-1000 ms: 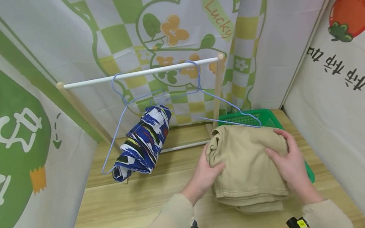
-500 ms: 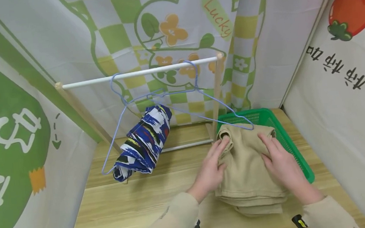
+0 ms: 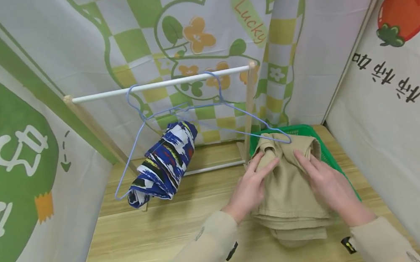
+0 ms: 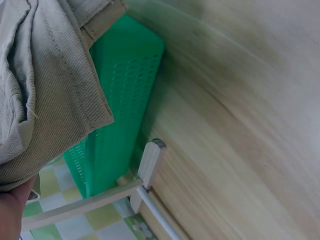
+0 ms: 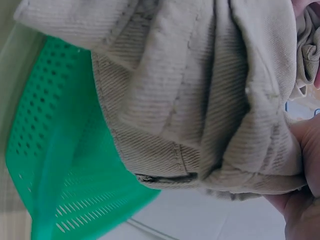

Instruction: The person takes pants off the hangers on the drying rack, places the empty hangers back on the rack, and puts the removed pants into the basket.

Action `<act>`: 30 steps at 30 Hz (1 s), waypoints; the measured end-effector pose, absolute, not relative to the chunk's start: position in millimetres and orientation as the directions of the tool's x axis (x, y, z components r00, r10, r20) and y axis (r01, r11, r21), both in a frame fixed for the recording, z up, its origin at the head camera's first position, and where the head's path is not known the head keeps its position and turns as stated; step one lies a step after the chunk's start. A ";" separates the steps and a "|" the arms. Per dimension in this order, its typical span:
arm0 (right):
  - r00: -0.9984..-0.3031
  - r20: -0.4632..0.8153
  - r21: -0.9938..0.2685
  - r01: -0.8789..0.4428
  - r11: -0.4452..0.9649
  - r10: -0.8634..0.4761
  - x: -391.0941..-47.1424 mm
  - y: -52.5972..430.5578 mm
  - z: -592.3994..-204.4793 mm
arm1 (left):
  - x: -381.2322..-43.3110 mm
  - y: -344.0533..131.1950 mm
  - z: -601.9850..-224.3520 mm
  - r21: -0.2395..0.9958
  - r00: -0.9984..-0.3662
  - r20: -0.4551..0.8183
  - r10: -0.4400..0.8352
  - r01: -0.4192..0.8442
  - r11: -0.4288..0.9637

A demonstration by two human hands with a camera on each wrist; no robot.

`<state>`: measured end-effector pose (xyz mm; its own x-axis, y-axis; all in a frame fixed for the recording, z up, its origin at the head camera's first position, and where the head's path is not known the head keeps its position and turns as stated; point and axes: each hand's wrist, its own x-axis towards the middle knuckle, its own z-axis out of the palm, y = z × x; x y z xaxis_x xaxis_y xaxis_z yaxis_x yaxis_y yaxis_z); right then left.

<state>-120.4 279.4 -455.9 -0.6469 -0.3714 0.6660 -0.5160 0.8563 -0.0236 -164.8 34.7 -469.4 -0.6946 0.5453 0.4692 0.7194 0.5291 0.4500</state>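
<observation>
A folded pair of khaki trousers (image 3: 292,192) hangs between my hands above the table, over the front of the green basket. My left hand (image 3: 248,190) grips its left side, fingers on the rolled upper edge. On the right side my right hand (image 3: 331,184) holds the cloth, thumb and fingers around the fold, as the right wrist view also shows. A blue wire hanger (image 3: 244,113) hangs from the rail, its lower right corner overlapping the top of the trousers. In the left wrist view the stacked hems (image 4: 65,85) spread over the basket.
A white rail (image 3: 167,83) on wooden posts stands at the back. On its left, another blue hanger (image 3: 134,134) carries a blue, white and black patterned garment (image 3: 165,162). The green basket (image 3: 332,157) sits at the right on the wooden table (image 3: 148,242). Printed fabric walls enclose the sides.
My left hand has shifted right and inward, bunching the top of the trousers narrower. Their upper edge has moved away from me toward the hanger. The right hanger has swung slightly left.
</observation>
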 end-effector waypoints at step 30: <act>-0.706 0.609 0.047 -0.422 0.905 -0.361 -162.7 311.7 -448.7 | -200.7 74.6 -462.0 0.453 -0.730 0.461 0.505 0.683 0.573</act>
